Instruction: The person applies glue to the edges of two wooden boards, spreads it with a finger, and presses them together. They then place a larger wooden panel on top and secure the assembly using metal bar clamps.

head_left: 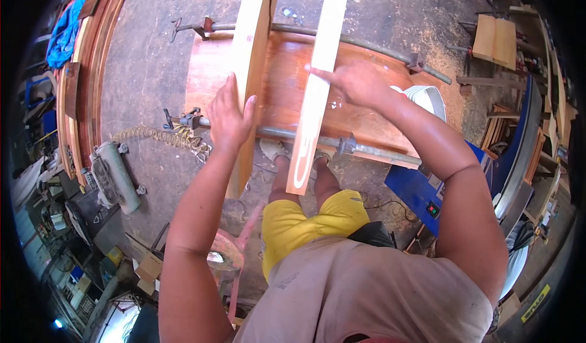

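White-smeared board [313, 102] pointing lengthwise away, right fingers [322, 73], one extended onto it, left fingers [231, 92] wide against thicker beam [249, 43], reddish clamped panel [285, 68] beneath, shavings-strewn floor [152, 62].

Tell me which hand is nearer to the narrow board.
Right. The right hand has its index finger across the narrow board; the left hand is at the thick board, further left.
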A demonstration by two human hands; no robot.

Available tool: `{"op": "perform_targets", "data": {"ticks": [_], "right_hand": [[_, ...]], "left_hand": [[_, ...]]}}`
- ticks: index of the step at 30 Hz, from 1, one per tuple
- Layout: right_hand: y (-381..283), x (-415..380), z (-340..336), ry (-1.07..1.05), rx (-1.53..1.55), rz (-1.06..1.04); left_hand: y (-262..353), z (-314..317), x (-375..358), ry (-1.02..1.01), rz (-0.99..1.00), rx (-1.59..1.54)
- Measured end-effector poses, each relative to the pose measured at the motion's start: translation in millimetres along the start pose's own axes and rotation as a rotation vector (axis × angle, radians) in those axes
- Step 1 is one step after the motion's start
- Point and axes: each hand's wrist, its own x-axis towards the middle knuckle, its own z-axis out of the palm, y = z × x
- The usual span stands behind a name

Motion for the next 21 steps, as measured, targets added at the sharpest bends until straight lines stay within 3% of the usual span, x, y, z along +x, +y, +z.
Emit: {"op": "perform_targets", "data": {"ticks": [4, 6, 11, 15, 21], "right_hand": [[4.1, -2.3, -1.6, 0.049, -0.017, -0.102], [22.3, 14.4, -14.7, 0.101, -0.058, 0.057], [28.1, 25.0, -25.0, 0.087, -0.103, 0.135], [12.0, 13.0, -14.5, 0.083, -0.022, -0.041], [27.3, 32.8, -51.5, 0.001, -0.075, 0.133]], "left_hand": [[2.0, -1.0, -0.1, 0.004, -0.006, 0.000], [2.0, -0.3, 0.1, 0.013, -0.002, -0.004], [0.6, -0.5, 0.1, 0.022, 0.018, -0.004], [-0.1, 0.5, 0.8, 0.030, 0.018, 0.007], [-0.2, 1.0, 0.4, 0.029, 0.015, 0.000]]}}
